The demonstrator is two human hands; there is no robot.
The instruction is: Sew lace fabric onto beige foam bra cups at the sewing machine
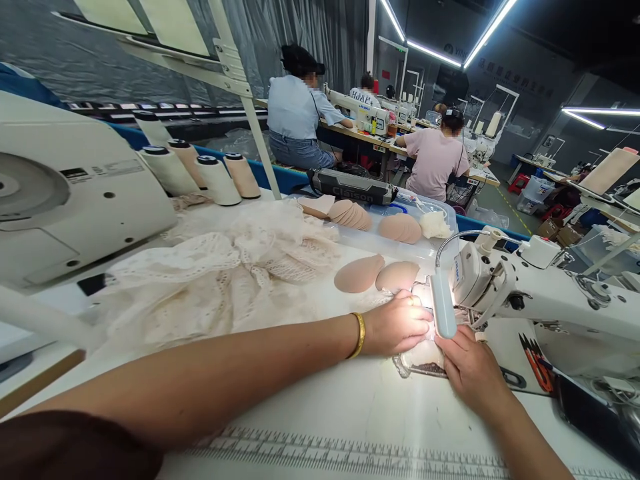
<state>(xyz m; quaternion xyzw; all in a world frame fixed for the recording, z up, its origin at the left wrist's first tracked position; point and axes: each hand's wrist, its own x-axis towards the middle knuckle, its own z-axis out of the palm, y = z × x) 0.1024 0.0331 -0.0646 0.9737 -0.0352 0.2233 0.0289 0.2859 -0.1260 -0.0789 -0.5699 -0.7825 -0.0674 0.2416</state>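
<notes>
Under the lit sewing machine lies a small white lace-edged fabric piece. My left hand, with a gold bangle at the wrist, presses down on this piece from the left, fingers bent and close together. From the right, my right hand pinches its edge close to the needle area. A bright lamp hangs over the fingertips, and its head hides part of the stitching spot. Just beyond my left hand lie two beige oval pads.
Heaped lace fabric covers the left of the table. A clear plastic tray behind holds stacked pads. Thread cones and another machine stand left. Orange-handled snips and a dark phone-like object lie right. A printed ruler runs along the front.
</notes>
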